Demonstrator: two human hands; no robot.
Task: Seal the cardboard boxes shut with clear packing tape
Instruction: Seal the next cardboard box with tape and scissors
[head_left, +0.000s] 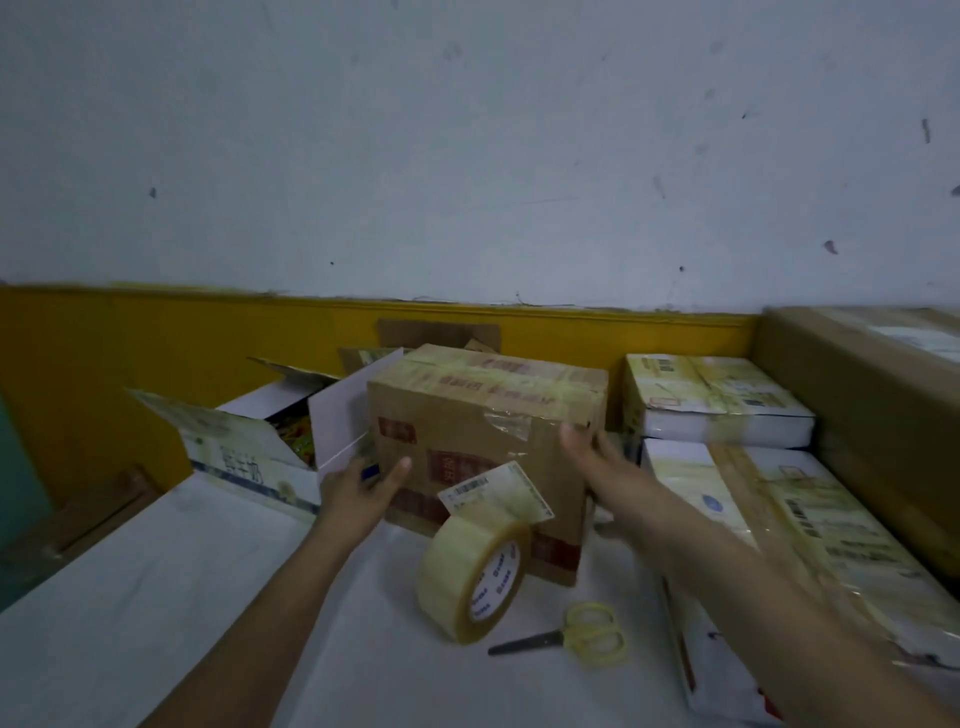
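Observation:
A brown cardboard box (483, 415) with red print stands in the middle of the white table, its top covered in strips of clear tape. My left hand (361, 493) grips its lower left side. My right hand (587, 447) holds its right edge near the top. A large roll of clear packing tape (475, 569) stands on edge against the box's front. A white barcode label sits just above the roll.
Yellow-handled scissors (576, 636) lie in front of the roll. An open white box (249, 441) with raised flaps stands to the left. Taped white boxes (717, 400) and a long brown carton (878, 395) are stacked on the right. A yellow-and-white wall (156, 338) lies behind.

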